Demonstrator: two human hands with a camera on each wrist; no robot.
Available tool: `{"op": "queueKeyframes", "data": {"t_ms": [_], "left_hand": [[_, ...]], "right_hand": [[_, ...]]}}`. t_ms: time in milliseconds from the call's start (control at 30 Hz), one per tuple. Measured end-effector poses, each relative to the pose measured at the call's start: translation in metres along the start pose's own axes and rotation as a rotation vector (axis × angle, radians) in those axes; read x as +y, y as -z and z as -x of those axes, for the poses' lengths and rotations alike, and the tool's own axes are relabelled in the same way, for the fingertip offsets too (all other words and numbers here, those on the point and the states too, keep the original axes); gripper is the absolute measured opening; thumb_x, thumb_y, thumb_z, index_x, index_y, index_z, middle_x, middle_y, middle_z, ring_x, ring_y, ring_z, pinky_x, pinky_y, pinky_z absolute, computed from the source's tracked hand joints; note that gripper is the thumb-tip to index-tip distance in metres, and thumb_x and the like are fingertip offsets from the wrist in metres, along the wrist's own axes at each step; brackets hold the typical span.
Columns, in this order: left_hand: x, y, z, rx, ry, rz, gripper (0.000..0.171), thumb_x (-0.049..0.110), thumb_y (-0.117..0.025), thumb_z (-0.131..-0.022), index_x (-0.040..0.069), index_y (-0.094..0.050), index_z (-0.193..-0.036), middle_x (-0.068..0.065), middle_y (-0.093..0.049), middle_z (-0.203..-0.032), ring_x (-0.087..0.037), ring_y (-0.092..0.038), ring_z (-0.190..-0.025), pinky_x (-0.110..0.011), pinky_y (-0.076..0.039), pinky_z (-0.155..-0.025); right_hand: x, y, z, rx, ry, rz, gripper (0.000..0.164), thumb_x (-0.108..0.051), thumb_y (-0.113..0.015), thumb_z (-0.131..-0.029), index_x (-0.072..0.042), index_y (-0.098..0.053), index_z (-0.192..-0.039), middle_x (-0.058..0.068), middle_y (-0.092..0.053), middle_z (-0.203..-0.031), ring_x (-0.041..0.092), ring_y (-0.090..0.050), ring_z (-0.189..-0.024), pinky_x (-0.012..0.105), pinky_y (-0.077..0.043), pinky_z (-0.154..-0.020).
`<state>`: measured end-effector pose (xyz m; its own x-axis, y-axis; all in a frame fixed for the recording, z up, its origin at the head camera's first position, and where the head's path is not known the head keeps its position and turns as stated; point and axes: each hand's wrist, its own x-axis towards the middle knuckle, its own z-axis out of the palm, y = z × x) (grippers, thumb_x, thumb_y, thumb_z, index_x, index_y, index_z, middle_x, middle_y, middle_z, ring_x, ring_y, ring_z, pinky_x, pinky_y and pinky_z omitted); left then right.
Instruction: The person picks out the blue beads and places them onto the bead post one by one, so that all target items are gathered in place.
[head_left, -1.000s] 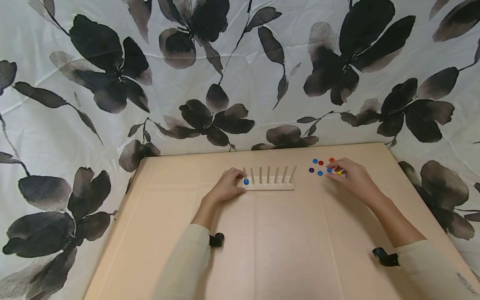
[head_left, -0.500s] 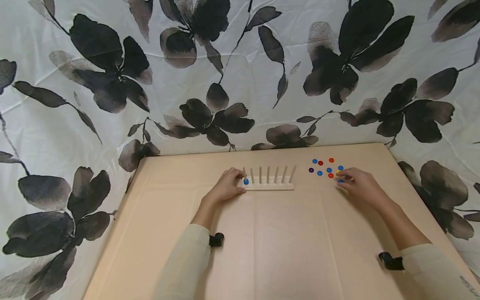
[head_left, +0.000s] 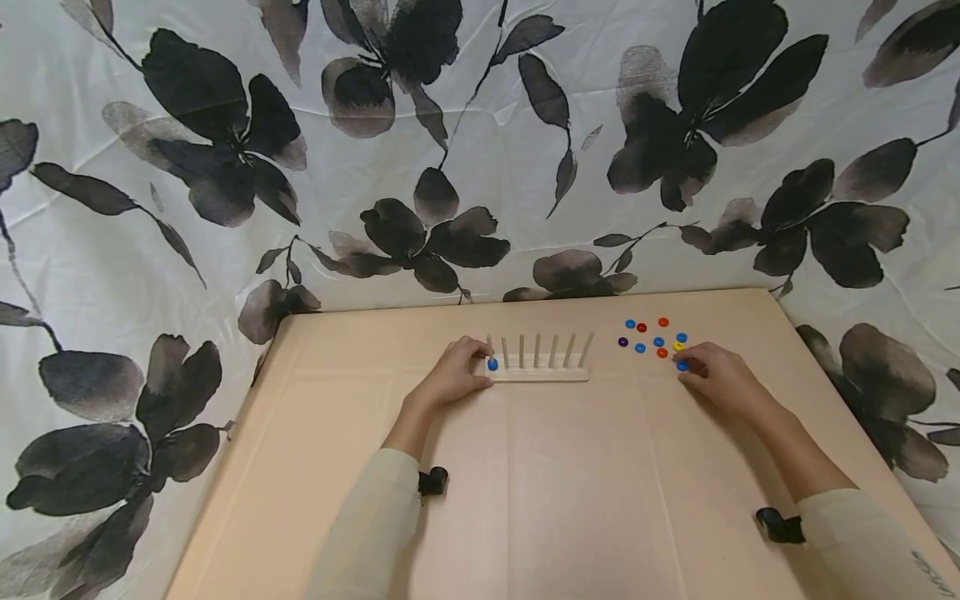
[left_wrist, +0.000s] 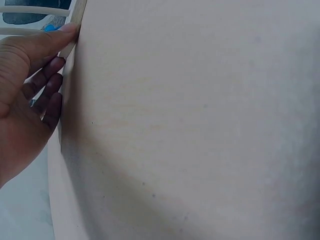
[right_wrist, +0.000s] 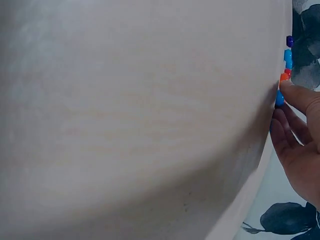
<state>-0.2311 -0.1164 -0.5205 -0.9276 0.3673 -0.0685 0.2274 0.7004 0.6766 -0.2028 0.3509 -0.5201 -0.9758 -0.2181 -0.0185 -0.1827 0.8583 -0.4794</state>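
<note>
A wooden peg rack (head_left: 540, 375) with several upright pegs stands on the table. One blue bead (head_left: 492, 364) sits low on its leftmost peg. My left hand (head_left: 453, 372) grips the rack's left end, thumb on the near side; the left wrist view shows the thumb (left_wrist: 67, 28) against the base. To the right, my right hand (head_left: 720, 377) pinches a blue bead (head_left: 682, 366) at the near right of a loose group. That same blue bead (right_wrist: 279, 98) shows between thumb and fingers in the right wrist view.
Several loose beads lie right of the rack: a purple bead (head_left: 623, 342), a yellow bead (head_left: 678, 346), an orange-red bead (head_left: 662, 353) and several blue ones. A patterned floral cloth (head_left: 450, 125) hangs behind the table's far edge (head_left: 375, 312).
My right hand has drawn back from the middle of the bead group to the blue bead at its near right, uncovering other beads. My left hand stays on the rack.
</note>
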Motion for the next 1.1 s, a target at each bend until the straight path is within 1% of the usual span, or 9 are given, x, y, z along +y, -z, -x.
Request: {"op": "queueKeyframes", "data": {"t_ms": [200, 367, 500, 733, 933, 1000, 1100], "left_hand": [[-0.0003, 0.0011, -0.0005, 0.005, 0.003, 0.005, 0.049, 0.017, -0.083, -0.088, 0.006, -0.063, -0.131, -0.01, -0.057, -0.136, -0.029, -0.048, -0.129, -0.045, -0.039, -0.115], [-0.0001, 0.0009, -0.0008, 0.005, 0.0, 0.009, 0.049, 0.017, -0.084, -0.087, 0.007, -0.064, -0.131, -0.009, -0.058, -0.135, -0.028, -0.048, -0.128, -0.044, -0.039, -0.114], [0.0001, 0.0009, -0.0008, 0.003, 0.003, 0.011, 0.049, 0.017, -0.084, -0.087, 0.006, -0.064, -0.13, -0.009, -0.058, -0.134, -0.028, -0.048, -0.128, -0.044, -0.039, -0.113], [0.0013, 0.0004, 0.0001, -0.003, 0.012, 0.025, 0.049, 0.016, -0.084, -0.087, 0.007, -0.064, -0.13, -0.009, -0.058, -0.134, -0.029, -0.048, -0.129, -0.044, -0.037, -0.116], [0.0035, 0.0005, 0.0001, 0.001, 0.015, 0.038, 0.047, 0.016, -0.085, -0.086, 0.008, -0.065, -0.128, -0.009, -0.059, -0.133, -0.028, -0.048, -0.128, -0.046, -0.037, -0.115], [0.0034, 0.0002, -0.0002, 0.001, 0.02, 0.036, 0.047, 0.016, -0.085, -0.086, 0.008, -0.065, -0.128, -0.008, -0.059, -0.133, -0.028, -0.048, -0.128, -0.046, -0.038, -0.115], [0.0034, 0.0, -0.001, 0.0, 0.02, 0.032, 0.046, 0.017, -0.085, -0.086, 0.009, -0.065, -0.127, -0.008, -0.059, -0.132, -0.028, -0.048, -0.127, -0.046, -0.038, -0.114]], "right_hand": [[0.0007, -0.0017, -0.0016, 0.002, -0.011, 0.006, 0.032, -0.008, -0.072, -0.095, 0.005, -0.067, -0.124, 0.027, -0.062, -0.116, 0.035, -0.061, -0.098, 0.055, -0.056, -0.091], [0.0017, -0.0004, -0.0019, 0.005, -0.001, 0.01, 0.025, -0.007, -0.074, -0.094, 0.005, -0.069, -0.115, 0.021, -0.064, -0.104, 0.03, -0.061, -0.09, 0.045, -0.056, -0.081], [0.0039, -0.0001, -0.003, 0.003, 0.01, -0.006, 0.019, -0.008, -0.074, -0.094, 0.003, -0.07, -0.109, 0.016, -0.064, -0.098, 0.027, -0.06, -0.087, 0.04, -0.054, -0.077], [0.0055, 0.001, -0.0053, -0.019, -0.016, -0.022, 0.019, -0.011, -0.075, -0.094, 0.002, -0.069, -0.107, 0.013, -0.064, -0.093, 0.025, -0.058, -0.085, 0.036, -0.052, -0.074], [0.0049, 0.0034, -0.0036, -0.008, -0.003, -0.025, 0.017, -0.011, -0.076, -0.093, 0.0, -0.068, -0.104, 0.009, -0.067, -0.089, 0.024, -0.06, -0.084, 0.034, -0.053, -0.073], [0.0036, 0.0041, -0.0029, -0.001, -0.003, -0.028, 0.017, -0.012, -0.075, -0.094, -0.001, -0.068, -0.105, 0.009, -0.068, -0.09, 0.024, -0.061, -0.085, 0.032, -0.053, -0.073], [0.0004, 0.0054, -0.0029, 0.014, -0.013, -0.041, 0.019, -0.013, -0.076, -0.093, -0.002, -0.068, -0.107, 0.008, -0.067, -0.091, 0.025, -0.06, -0.087, 0.024, -0.052, -0.071]]}}
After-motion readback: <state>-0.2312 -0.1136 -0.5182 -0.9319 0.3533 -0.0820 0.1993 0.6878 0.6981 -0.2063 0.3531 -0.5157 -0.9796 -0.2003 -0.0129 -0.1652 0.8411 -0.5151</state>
